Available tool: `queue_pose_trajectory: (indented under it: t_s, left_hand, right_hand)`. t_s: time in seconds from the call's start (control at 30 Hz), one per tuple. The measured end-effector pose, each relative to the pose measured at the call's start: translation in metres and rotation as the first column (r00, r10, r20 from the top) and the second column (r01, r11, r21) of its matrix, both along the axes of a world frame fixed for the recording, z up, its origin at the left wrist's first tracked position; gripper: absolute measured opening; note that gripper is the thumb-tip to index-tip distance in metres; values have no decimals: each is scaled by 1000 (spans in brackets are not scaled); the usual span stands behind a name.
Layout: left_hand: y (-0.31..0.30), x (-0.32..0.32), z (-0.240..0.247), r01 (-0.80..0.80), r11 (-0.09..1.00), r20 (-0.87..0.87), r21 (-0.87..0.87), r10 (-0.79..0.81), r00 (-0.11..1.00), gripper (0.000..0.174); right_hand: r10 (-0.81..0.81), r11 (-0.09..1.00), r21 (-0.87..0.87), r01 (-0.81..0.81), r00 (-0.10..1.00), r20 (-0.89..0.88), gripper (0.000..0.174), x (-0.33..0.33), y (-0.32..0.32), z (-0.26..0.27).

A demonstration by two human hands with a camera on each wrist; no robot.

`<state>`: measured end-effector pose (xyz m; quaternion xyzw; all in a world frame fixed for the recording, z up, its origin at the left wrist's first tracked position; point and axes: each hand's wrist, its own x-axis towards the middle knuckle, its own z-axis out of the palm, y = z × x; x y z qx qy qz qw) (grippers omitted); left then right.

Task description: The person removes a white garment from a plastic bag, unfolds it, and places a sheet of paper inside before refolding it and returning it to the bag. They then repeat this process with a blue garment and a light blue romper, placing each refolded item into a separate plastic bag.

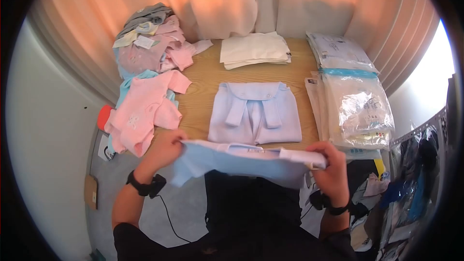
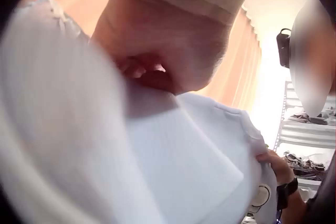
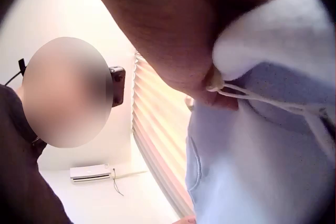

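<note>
Wooden table (image 1: 199, 94); left hand (image 1: 167, 150) and right hand (image 1: 333, 164) apart before it, pale blue garment (image 1: 224, 160) in both grips

- Pink and grey clothes (image 1: 142, 55) heaped over the table's (image 1: 198, 70) left side
- A flat off-white stack (image 1: 253, 49) towards the table's back edge
- Clear-plastic packages (image 1: 358, 104) piled along the table's right side
- Pale curtains (image 1: 314, 0) just behind the table, glowing orange in places
- A metal rack (image 1: 421, 125), cluttered, over beyond the table's right side
</note>
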<state>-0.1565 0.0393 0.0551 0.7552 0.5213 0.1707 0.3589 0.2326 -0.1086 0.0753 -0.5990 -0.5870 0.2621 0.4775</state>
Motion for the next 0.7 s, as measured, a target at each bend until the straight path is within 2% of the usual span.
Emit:
queue_pose_trajectory:
  t_s: [0.03, 0.1, 0.17, 0.23, 0.27, 0.33, 0.37, 0.43, 0.47, 0.5, 0.53, 0.6, 0.63, 0.7]
  left_hand:
    - [4, -1, 15, -75, 994, -10, 75, 76, 997, 16]
    - [19, 2, 36, -80, 948, 166, 309, 29, 986, 20]
    - [41, 15, 65, -108, 879, 122, 464, 57, 991, 19]
    - [85, 21, 66, -92, 779, 70, 620, 62, 996, 15]
    - [112, 23, 57, -69, 695, 46, 715, 51, 998, 14]
    - [156, 24, 24, -21, 497, 2, 867, 40, 999, 14]
    - [157, 23, 9, -43, 512, 9, 858, 70, 998, 16]
    - [149, 18, -17, -89, 525, 24, 846, 131, 991, 21]
    - [131, 15, -20, -136, 739, -50, 660, 224, 973, 25]
    - [110, 18, -13, -223, 901, -85, 373, 272, 958, 28]
    - [92, 20, -11, -300, 953, -137, 48, 304, 943, 32]
    - [80, -9, -58, -130, 988, -45, -80, 127, 991, 45]
    - [72, -9, -62, -142, 971, 101, -193, 164, 981, 47]
    - [57, 5, -67, -110, 905, 365, -411, 274, 890, 54]
  right_hand:
    - [-21, 999, -40, 22, 1000, 22, 23, 6, 0, 8]
    - [24, 997, -74, -17, 995, 92, 19, 15, 17, 26]
    - [58, 998, -47, -50, 977, 206, 19, 26, 50, 38]
    - [60, 996, 48, -77, 958, 279, 24, 42, 99, 37]
    - [4, 999, -51, 12, 951, 310, 31, 52, 123, 34]
    - [-219, 965, 242, 105, 829, 515, 38, 52, 149, 19]
    - [-338, 914, 391, 109, 737, 585, 42, 48, 157, 15]
    - [-319, 919, 381, 100, 757, 570, 50, 24, 147, 13]
    - [-268, 934, 351, 61, 769, 580, 48, 15, 138, 4]
    - [-196, 968, 240, 69, 805, 560, 46, 1, 124, -4]
    - [-41, 998, 59, 11, 834, 550, 43, -7, 111, -9]
    - [164, 972, 33, -231, 776, 608, 38, -15, 100, -33]
    - [204, 971, -24, -238, 771, 603, 36, -17, 97, -43]
    - [283, 958, -138, -250, 759, 586, 34, -20, 94, -57]
